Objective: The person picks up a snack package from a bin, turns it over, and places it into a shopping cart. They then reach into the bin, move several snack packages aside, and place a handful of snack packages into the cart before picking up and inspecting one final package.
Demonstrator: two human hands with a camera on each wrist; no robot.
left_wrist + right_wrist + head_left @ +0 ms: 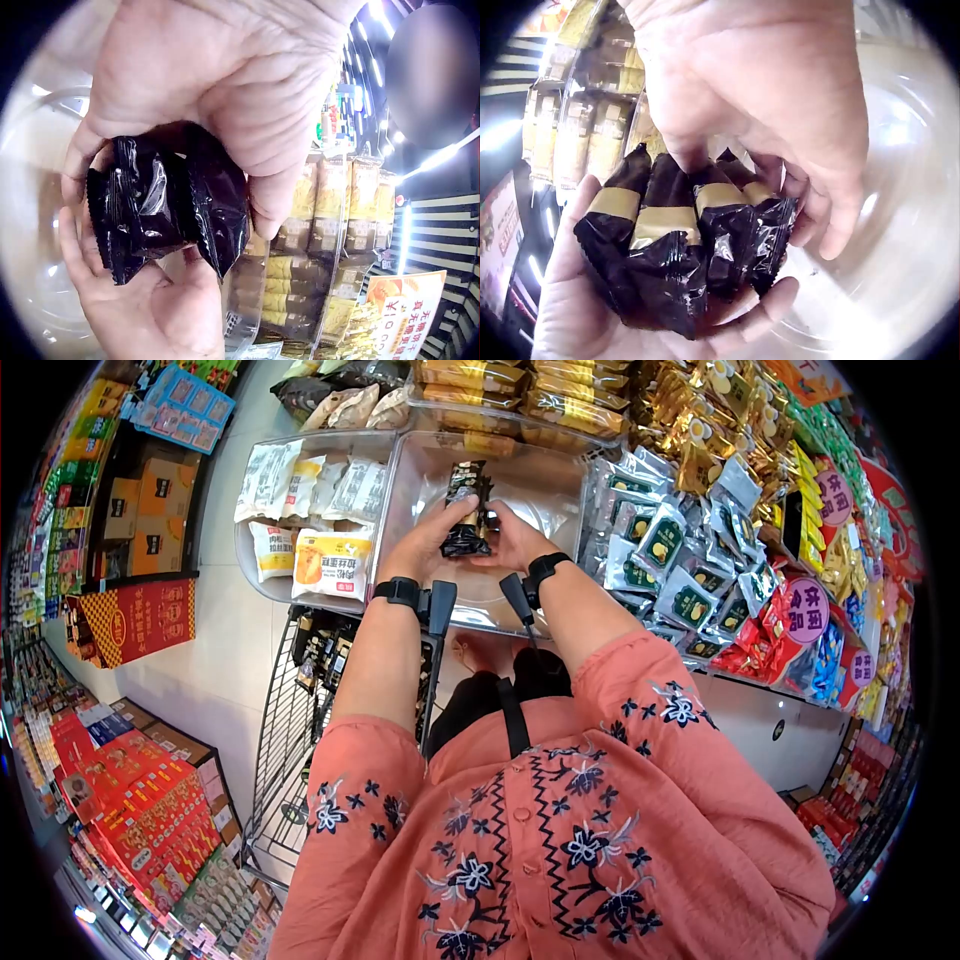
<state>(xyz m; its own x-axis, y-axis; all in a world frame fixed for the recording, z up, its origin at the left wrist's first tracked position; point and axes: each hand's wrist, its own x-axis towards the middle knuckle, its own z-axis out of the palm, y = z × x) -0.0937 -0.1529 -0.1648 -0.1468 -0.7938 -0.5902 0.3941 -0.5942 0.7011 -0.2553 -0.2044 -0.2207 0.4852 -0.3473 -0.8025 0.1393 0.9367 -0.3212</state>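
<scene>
A bunch of several black snack packets with gold bands point(466, 510) is held between both hands, over a clear plastic bin point(553, 480). My left hand point(424, 543) grips the bunch from the left, its thumb along the near packets; in the right wrist view its palm and fingers point(570, 300) cradle them from below. From the other side my right hand point(518, 538) holds the same packets point(667, 232), its thumb pressed on them and its fingers curled at their far side. The left wrist view shows the packets' crimped black ends point(157, 202) between the two palms.
White and yellow cake packs point(335, 565) fill the bin on the left. Silver and green packets point(665, 545) are heaped at right, gold-brown packs point(575, 405) behind. A wire shopping cart point(275, 760) with black packets stands low left. Red boxes point(140, 800) are stacked beyond it.
</scene>
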